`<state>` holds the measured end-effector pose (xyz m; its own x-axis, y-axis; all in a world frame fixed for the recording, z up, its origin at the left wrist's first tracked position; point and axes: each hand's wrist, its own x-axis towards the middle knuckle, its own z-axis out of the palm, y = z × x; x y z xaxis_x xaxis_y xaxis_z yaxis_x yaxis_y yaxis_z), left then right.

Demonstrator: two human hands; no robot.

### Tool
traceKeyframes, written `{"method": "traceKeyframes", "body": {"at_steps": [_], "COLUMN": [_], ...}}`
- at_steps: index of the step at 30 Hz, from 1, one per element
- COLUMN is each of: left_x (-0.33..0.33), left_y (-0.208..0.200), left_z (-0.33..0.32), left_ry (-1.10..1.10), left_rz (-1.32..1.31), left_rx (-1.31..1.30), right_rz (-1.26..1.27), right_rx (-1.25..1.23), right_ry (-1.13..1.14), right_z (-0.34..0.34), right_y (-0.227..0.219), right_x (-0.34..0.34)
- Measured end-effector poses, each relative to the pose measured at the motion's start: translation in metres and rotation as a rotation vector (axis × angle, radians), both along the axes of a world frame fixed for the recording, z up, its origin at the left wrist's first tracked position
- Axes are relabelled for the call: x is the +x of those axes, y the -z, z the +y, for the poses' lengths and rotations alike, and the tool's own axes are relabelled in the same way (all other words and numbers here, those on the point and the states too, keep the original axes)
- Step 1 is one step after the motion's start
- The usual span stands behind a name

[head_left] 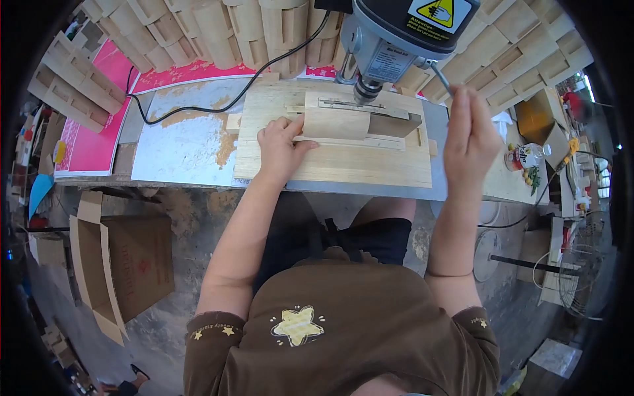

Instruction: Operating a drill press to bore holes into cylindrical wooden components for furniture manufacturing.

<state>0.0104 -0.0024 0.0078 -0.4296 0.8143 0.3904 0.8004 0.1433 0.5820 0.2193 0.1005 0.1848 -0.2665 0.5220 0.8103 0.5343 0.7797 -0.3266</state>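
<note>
A bench drill press (pixel 396 49) with a grey head stands at the far side of the bench, its chuck (pixel 367 90) pointing down over a pale wooden piece (pixel 337 123). This piece lies in a wooden jig with strips along it, on a flat wooden board (pixel 343 165). My left hand (pixel 282 146) grips the left end of the wooden piece, fingers on the far side and thumb on the near side. Up at the right, my right hand (pixel 471 129) is closed around the drill press's feed lever (pixel 441 78). The drill tip's contact with the wood is hard to make out.
Stacked wooden pieces (pixel 251 30) line the back. A black cable (pixel 224 105) crosses the bench's left side, over a white sheet (pixel 178 142) with sawdust. A clear bottle (pixel 525 156) stands right. An open cardboard box (pixel 135 264) sits on the floor at left.
</note>
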Motion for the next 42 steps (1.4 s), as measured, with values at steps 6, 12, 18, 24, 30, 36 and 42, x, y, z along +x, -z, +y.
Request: {"method": "traceKeyframes", "body": {"at_steps": [6,12,18,24,30,36,42], "left_x": [-0.001,-0.001,-0.001,0.011,0.032,0.025,0.026], "left_y": [0.003,0.001,0.002,0.002,0.001,0.004,-0.001], "left_z": [0.001,0.003,0.001,0.008,0.024,0.014,0.023], "left_ry": [-0.005,0.004,-0.002,-0.017,0.038,0.022,0.059], "left_rz": [-0.034,-0.015,0.009,0.098,0.024,0.018,0.035], "left_rx": [-0.01,0.008,-0.018,0.008,-0.037,-0.054,-0.011], "right_rz": [0.206,0.277,0.081,0.173,-0.052,-0.072,0.221], "right_rx": [-0.1,0.077,0.26,-0.006,-0.214,-0.19,-0.198], "right_ry": [-0.188,-0.256,-0.247,-0.116,-0.014,-0.126,-0.219], "right_z": [0.009,0.033,0.028,0.081,0.119,0.039,0.006], "right_y": [0.07,0.12,0.069,-0.055,-0.071,-0.039,0.044], "right_x": [0.0,-0.013,0.005,-0.041,-0.046,-0.004,0.0]}}
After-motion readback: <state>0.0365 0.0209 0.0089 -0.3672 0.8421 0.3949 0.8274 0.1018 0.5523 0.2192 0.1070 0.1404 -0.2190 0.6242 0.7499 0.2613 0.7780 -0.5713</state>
